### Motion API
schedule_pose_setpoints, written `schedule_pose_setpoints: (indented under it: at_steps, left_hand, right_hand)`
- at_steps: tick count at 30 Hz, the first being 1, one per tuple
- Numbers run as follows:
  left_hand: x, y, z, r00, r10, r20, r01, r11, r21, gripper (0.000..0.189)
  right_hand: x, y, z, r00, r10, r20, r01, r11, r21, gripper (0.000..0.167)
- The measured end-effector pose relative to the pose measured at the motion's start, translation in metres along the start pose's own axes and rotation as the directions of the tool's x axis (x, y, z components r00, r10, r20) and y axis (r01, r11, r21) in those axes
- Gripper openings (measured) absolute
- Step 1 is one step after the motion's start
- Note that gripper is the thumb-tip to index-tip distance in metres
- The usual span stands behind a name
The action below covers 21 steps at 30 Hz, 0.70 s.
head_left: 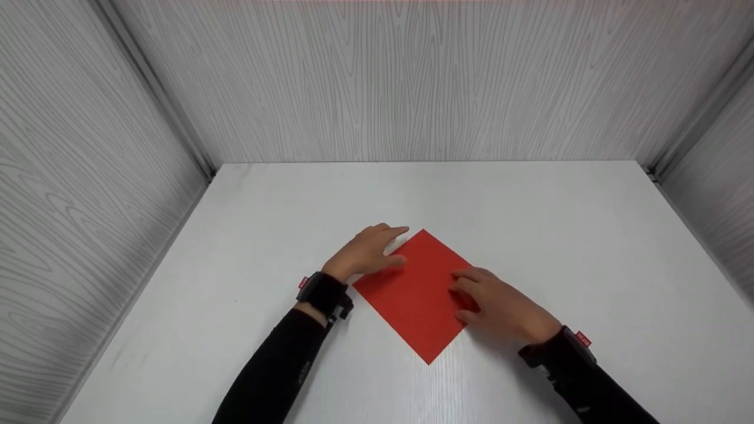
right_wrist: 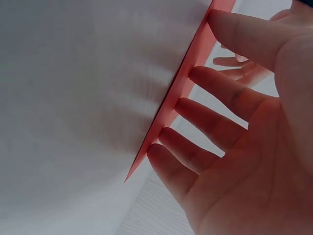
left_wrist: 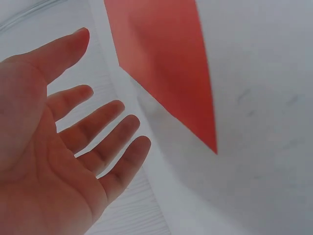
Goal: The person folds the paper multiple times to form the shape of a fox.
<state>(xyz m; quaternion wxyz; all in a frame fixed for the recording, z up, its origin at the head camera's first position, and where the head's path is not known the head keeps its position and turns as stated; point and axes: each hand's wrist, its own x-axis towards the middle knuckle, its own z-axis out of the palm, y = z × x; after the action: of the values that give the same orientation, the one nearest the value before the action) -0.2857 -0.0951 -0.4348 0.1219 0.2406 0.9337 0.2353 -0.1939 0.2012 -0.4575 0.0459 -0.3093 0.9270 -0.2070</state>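
A flat sheet of red paper (head_left: 421, 300) lies on the white tabletop, turned so that its corners point to the front and back. Over its upper left edge is my left hand (head_left: 366, 252), fingers and thumb spread apart. In the left wrist view that hand (left_wrist: 58, 137) holds nothing and looks apart from the paper (left_wrist: 171, 68). My right hand (head_left: 500, 300) is at the sheet's right side. Seen from the right wrist, the fingertips (right_wrist: 168, 134) touch the red surface or sit just over it, with the fingers loosely bent.
The white tabletop (head_left: 265, 224) spreads around the paper. Pale wood-grain panels stand at the back (head_left: 377, 82), on the left (head_left: 76, 194) and on the right (head_left: 718, 165). Black wrist bands with cameras, the left one (head_left: 324, 294) and the right one (head_left: 562, 353), sit over dark sleeves.
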Motion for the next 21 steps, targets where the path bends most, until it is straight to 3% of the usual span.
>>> schedule_pose_setpoints:
  at_steps: [4,11,21]
  left_hand:
    - [0.016,0.0,0.002,1.0,-0.005,0.017,0.005,1.0,0.03,0.068]
    - [0.035,-0.001,0.01,1.0,-0.001,-0.029,0.004,0.993,0.116,0.062]
    - [0.049,0.001,0.018,0.996,-0.001,-0.091,0.023,0.969,0.246,0.05]
  right_hand:
    - [-0.001,0.0,-0.001,1.0,-0.005,0.019,0.005,1.0,0.003,0.048]
    - [-0.001,0.0,0.0,0.999,-0.006,0.045,0.006,1.0,0.008,0.048]
    - [-0.001,-0.002,-0.002,0.997,0.007,0.073,-0.006,1.0,-0.007,0.051]
